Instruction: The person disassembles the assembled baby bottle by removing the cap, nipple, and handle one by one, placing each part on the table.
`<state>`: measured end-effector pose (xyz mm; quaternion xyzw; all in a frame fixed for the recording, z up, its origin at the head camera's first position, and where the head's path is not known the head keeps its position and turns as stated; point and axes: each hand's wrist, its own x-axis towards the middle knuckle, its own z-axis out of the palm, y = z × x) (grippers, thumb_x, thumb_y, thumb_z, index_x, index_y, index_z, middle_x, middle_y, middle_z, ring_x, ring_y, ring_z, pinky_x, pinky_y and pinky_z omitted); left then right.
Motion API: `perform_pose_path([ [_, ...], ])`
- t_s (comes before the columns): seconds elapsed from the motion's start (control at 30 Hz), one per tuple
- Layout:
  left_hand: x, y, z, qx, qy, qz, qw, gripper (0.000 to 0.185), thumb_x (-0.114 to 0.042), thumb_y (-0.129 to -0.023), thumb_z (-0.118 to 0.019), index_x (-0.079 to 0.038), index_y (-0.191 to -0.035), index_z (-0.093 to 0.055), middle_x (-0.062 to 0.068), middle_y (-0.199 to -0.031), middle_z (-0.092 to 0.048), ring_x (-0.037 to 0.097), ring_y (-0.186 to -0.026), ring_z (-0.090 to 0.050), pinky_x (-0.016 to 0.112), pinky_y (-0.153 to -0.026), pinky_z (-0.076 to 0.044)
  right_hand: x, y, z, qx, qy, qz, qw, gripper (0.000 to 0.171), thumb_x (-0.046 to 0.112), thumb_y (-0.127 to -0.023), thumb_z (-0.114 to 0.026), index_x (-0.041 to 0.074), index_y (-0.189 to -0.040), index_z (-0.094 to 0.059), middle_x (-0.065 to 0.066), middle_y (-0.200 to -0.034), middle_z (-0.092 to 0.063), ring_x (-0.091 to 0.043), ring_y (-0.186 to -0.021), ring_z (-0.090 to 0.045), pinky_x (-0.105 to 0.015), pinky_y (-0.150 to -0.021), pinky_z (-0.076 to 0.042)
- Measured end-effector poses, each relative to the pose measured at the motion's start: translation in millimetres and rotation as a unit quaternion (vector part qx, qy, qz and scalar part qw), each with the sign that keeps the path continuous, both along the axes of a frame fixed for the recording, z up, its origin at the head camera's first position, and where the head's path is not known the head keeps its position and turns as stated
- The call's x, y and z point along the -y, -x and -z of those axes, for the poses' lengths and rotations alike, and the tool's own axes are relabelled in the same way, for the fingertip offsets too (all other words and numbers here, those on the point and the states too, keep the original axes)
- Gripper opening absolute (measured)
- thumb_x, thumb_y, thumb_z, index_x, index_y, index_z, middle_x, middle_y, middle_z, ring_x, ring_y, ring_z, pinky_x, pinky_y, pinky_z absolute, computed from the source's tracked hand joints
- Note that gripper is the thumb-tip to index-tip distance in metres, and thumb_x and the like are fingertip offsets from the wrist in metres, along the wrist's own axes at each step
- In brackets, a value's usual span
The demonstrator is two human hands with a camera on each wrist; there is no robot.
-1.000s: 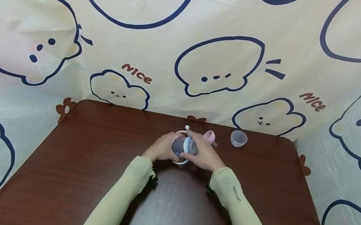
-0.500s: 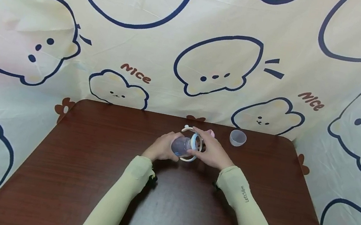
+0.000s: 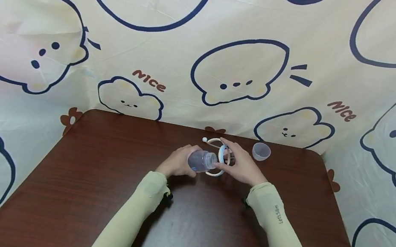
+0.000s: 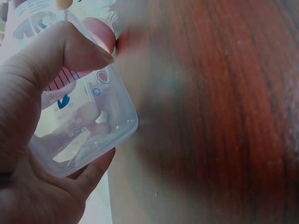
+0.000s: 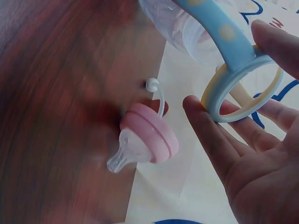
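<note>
My left hand (image 3: 177,161) grips a clear baby bottle (image 3: 197,161) that lies tilted, its threaded open neck toward the right. Fingers and thumb wrap its body in the left wrist view, where blue markings show on the bottle (image 4: 110,114). In my right hand (image 3: 242,168) is a blue and cream bottle handle (image 3: 221,154), its ring held between thumb and fingers just off the neck. Dots mark the handle (image 5: 224,32) in the right wrist view. Below it lies a pink-collared bottle teat (image 5: 152,133) with a straw, mostly hidden by my right hand in the head view.
A translucent cup-shaped cap (image 3: 261,151) stands at the table's back edge, right of my hands. The straw's white ball end (image 3: 205,139) shows behind the bottle. A printed cloth (image 3: 177,59) hangs behind the brown table (image 3: 104,177).
My right hand has drawn the handle rightward off the bottle's neck, baring the threads. My left hand keeps the bottle nearly in place. The pink teat has become covered in the head view.
</note>
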<state>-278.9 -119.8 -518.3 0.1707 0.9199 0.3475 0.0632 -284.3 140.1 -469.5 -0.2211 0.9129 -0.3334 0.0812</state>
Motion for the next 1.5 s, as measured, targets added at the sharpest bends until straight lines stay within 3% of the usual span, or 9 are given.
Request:
perform_pose_path([
  [0.53, 0, -1.1, 0.0, 0.006, -0.002, -0.006, 1.0, 0.081, -0.011, -0.062, -0.098, -0.022, -0.133, -0.061, 0.006, -0.124, -0.063, 0.03, -0.114, -0.06, 0.053, -0.097, -0.053, -21, 2.1, -5.3, -0.001, 0.005, 0.012, 1.0, 0.089, 0.043, -0.088, -0.081, 0.029, -0.162, -0.033, -0.01, -0.155, -0.046, -0.032, -0.135, -0.049, -0.058, -0.108, -0.047],
  [0.97, 0, -1.0, -1.0, 0.009, 0.0, -0.003, 1.0, 0.081, -0.012, -0.063, -0.097, -0.023, -0.134, -0.06, 0.006, -0.125, -0.063, 0.029, -0.113, -0.059, 0.052, -0.095, -0.053, -41, 4.0, -8.4, -0.012, -0.008, 0.02, 1.0, 0.09, 0.04, -0.088, -0.082, 0.024, -0.162, -0.033, -0.012, -0.154, -0.048, -0.033, -0.127, -0.053, -0.056, -0.106, -0.05],
  [1.23, -1, 0.1, -2.3, 0.008, 0.002, -0.004, 1.0, 0.08, -0.012, -0.063, -0.097, -0.023, -0.134, -0.061, 0.006, -0.124, -0.062, 0.03, -0.114, -0.059, 0.052, -0.096, -0.053, -67, 11.8, -9.9, -0.029, -0.012, 0.039, 0.999, 0.088, 0.038, -0.089, -0.082, 0.023, -0.161, -0.034, -0.016, -0.133, -0.057, -0.032, -0.116, -0.055, -0.054, -0.098, -0.054],
  [1.4, -1, 0.5, -1.2, 0.01, 0.004, -0.004, 0.9999, 0.08, -0.013, -0.063, -0.097, -0.023, -0.134, -0.06, 0.006, -0.124, -0.063, 0.029, -0.113, -0.059, 0.052, -0.095, -0.053, -85, 14.5, -12.2, -0.021, -0.022, 0.058, 0.998, 0.091, 0.041, -0.09, -0.08, 0.019, -0.163, -0.03, -0.018, -0.156, -0.043, -0.038, -0.132, -0.05, -0.058, -0.105, -0.049],
  [1.5, 0, 0.8, -0.7, 0.009, 0.007, -0.004, 0.9999, 0.08, -0.014, -0.064, -0.097, -0.023, -0.135, -0.06, 0.006, -0.124, -0.062, 0.029, -0.113, -0.059, 0.052, -0.095, -0.053, -93, 15.6, -14.1, -0.022, -0.026, 0.066, 0.997, 0.092, 0.044, -0.091, -0.078, 0.017, -0.163, -0.029, -0.019, -0.163, -0.037, -0.041, -0.138, -0.046, -0.06, -0.107, -0.048],
])
